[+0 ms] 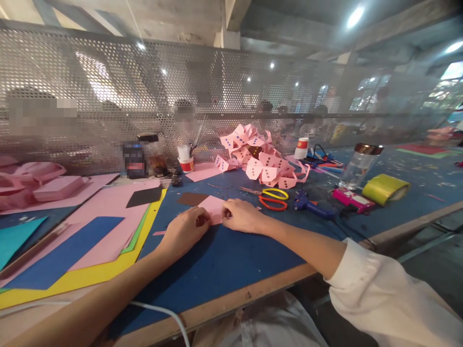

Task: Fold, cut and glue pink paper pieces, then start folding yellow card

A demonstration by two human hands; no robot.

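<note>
Between my two hands is a small pink sheet of paper [212,206], low over the blue tabletop [231,267]. My left hand [186,226] pinches its left edge with curled fingers. At its right edge, the fingers of my right hand [240,215] are closed on the paper too. A brown piece of paper [193,199] lies just behind my left hand, and a thin pink strip [159,233] is left of it. Scissors [271,197] with yellow and orange handles lie beyond my right hand. A blue glue gun [313,206] rests to their right.
A heap of folded pink paper pieces [253,154] stands at the back. Coloured sheets [97,241] are stacked on the left. Toward the right are a clear bottle [358,166], a pink box [352,199] and a yellow tape roll [385,189]. A white cable [159,308] crosses the front edge.
</note>
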